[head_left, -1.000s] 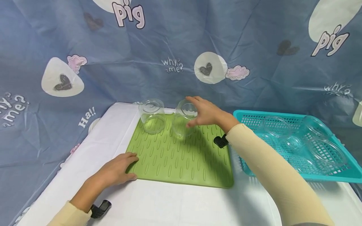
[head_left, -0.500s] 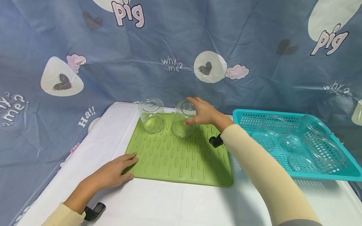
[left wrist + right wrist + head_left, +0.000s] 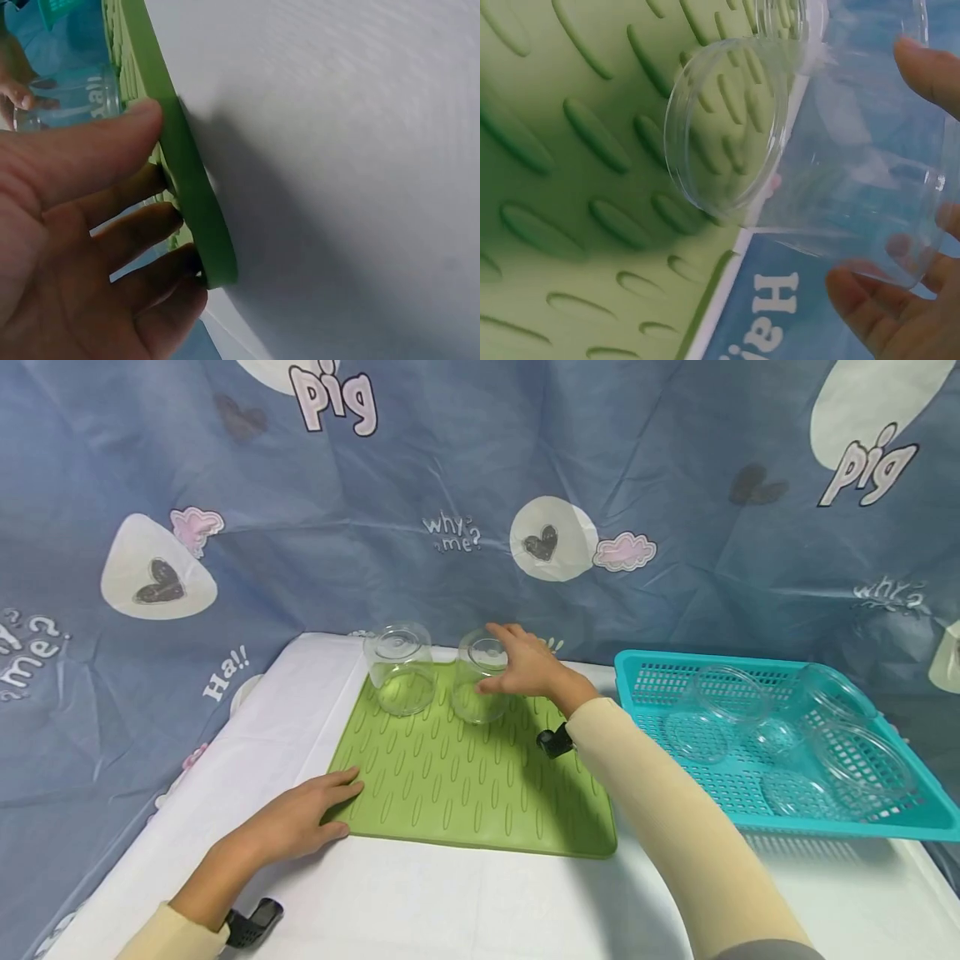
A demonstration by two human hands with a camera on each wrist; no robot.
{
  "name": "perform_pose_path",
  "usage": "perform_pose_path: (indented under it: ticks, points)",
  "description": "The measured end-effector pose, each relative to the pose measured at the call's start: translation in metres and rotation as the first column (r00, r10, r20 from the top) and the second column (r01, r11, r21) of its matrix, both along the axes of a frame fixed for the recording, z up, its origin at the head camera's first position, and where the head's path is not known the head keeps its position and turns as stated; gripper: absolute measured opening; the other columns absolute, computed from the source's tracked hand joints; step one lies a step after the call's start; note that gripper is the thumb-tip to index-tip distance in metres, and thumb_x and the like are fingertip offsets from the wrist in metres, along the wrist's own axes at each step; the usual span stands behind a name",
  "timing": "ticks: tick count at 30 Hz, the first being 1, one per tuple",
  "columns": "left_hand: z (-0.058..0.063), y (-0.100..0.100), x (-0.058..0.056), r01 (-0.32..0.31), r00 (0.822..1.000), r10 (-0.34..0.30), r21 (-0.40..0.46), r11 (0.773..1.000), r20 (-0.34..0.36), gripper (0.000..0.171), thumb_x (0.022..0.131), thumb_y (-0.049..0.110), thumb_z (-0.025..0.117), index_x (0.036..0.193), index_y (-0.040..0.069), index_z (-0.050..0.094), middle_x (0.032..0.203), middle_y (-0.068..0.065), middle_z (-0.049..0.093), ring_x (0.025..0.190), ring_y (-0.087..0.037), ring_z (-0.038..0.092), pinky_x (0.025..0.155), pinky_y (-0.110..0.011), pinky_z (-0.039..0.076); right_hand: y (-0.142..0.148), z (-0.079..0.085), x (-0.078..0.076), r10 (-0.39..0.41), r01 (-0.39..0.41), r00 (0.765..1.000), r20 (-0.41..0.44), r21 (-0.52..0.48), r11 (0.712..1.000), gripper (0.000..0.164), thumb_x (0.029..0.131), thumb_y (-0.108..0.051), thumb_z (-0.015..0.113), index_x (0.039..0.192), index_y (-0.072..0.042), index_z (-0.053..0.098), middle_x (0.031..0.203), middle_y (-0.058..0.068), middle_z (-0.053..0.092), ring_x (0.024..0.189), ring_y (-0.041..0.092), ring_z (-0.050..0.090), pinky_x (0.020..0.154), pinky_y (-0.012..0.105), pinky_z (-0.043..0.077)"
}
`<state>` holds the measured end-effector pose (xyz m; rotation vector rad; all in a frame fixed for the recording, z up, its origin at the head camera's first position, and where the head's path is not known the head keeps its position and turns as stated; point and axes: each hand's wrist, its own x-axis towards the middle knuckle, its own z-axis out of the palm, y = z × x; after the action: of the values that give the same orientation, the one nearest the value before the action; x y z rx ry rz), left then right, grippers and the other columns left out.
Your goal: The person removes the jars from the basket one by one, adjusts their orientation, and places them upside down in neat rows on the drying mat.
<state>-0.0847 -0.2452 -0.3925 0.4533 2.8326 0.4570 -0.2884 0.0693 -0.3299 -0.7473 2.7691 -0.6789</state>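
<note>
My right hand (image 3: 528,664) holds a clear cup (image 3: 840,180) round its base, the thumb on one side and fingers on the other. This cup stands upside down on the green mat (image 3: 457,785), toward its far edge. To its left, a second clear cup (image 3: 400,668) also stands inverted on the mat. My left hand (image 3: 300,814) lies at the mat's near left corner. In the left wrist view its thumb and loosely bent fingers (image 3: 139,232) touch the edge of the mat, without any cup.
On the right, a turquoise basket (image 3: 750,822) contains several clear cups or bowls (image 3: 731,693). A white cloth (image 3: 480,910) covers the table. Behind everything hangs a blue printed curtain (image 3: 420,577).
My right hand has shifted slightly left, farther round the clear cup, and its forearm has swung left. The left hand has slid a little left along the mat's edge. Both cups stay in place.
</note>
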Motion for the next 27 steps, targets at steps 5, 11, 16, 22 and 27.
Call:
perform_pose_path:
  ticks: [5,11,16,22,27]
  points:
    - [0.003,0.005,0.001,-0.022,0.999,0.023,-0.023,0.999,0.036,0.057,0.088,0.019,0.074,0.139,0.000,0.055,0.153,-0.022,0.043,0.138,-0.047,0.042,0.111,-0.061,0.041,-0.002,-0.004,0.000,-0.023,0.024,1.000,0.019,-0.040,0.999,0.103,0.081,-0.048,0.078,0.160,-0.025,0.017,0.163,0.014,0.023,0.148,0.039,0.031,0.117,0.061,0.035]
    - [0.006,0.008,0.002,-0.038,0.998,0.040,-0.036,0.999,0.045,0.056,0.088,0.016,0.073,0.138,-0.001,0.055,0.153,-0.022,0.043,0.138,-0.047,0.043,0.111,-0.062,0.041,-0.008,-0.007,0.000,-0.037,0.036,0.999,-0.001,-0.069,0.997,0.105,0.081,-0.047,0.078,0.161,-0.023,0.013,0.164,0.014,0.022,0.148,0.039,0.032,0.120,0.061,0.031]
    - [0.005,0.008,0.002,-0.038,0.998,0.039,-0.034,0.999,0.047,0.057,0.088,0.016,0.072,0.139,-0.001,0.054,0.155,-0.021,0.041,0.140,-0.047,0.041,0.112,-0.062,0.040,-0.012,-0.011,0.002,-0.074,0.075,0.997,0.015,-0.115,0.990,0.105,0.081,-0.043,0.080,0.160,-0.020,0.015,0.166,0.011,0.019,0.150,0.038,0.030,0.122,0.060,0.029]
    - [0.003,0.007,0.003,-0.044,0.998,0.045,-0.026,0.999,0.036,0.057,0.088,0.016,0.072,0.139,-0.001,0.054,0.155,-0.021,0.041,0.140,-0.047,0.040,0.112,-0.062,0.039,-0.018,-0.019,0.001,-0.103,0.107,0.994,0.031,-0.179,0.978,0.103,0.081,-0.039,0.081,0.159,-0.017,0.018,0.166,0.008,0.017,0.150,0.036,0.029,0.122,0.055,0.032]
    - [0.004,0.008,0.003,-0.053,0.998,0.054,-0.013,0.998,0.038,0.057,0.088,0.015,0.072,0.139,-0.001,0.054,0.155,-0.021,0.041,0.141,-0.046,0.040,0.113,-0.062,0.039,-0.021,-0.024,0.001,-0.122,0.119,0.993,0.002,-0.223,0.968,0.102,0.081,-0.036,0.082,0.159,-0.014,0.020,0.166,0.010,0.017,0.150,0.035,0.028,0.124,0.053,0.030]
